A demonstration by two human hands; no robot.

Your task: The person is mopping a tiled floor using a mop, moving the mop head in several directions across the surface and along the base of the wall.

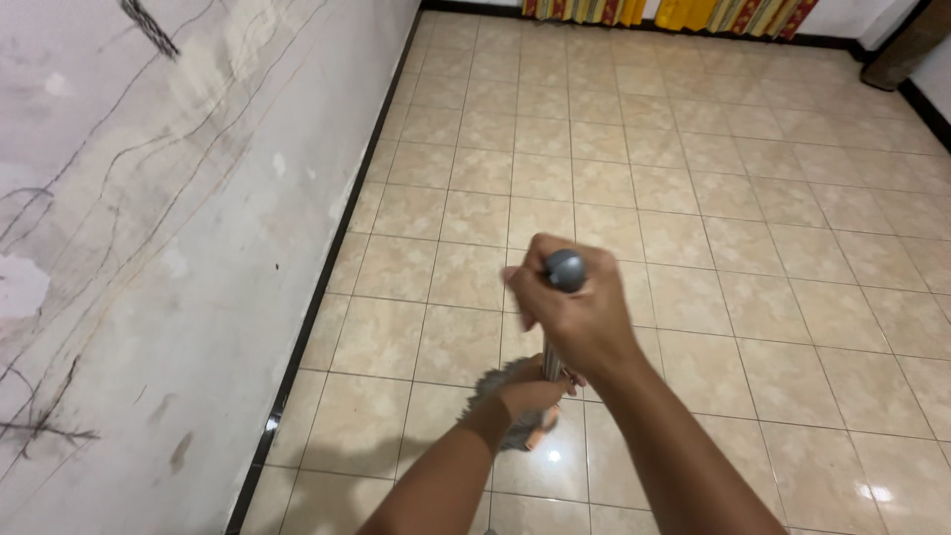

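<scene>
I hold a mop upright over the tiled floor. My right hand (575,312) wraps the top of the grey mop handle (566,269), just under its rounded end cap. My left hand (530,396) grips the same handle lower down. Below both hands the grey stringy mop head (495,381) rests on a beige tile, with an orange fitting (542,431) showing at its base. Most of the shaft is hidden behind my hands.
A scuffed, cracked white wall (149,258) with a black skirting strip (317,297) runs along the left. Glossy beige floor tiles (753,198) stretch ahead and to the right. Red and yellow striped curtains (674,12) hang at the far end.
</scene>
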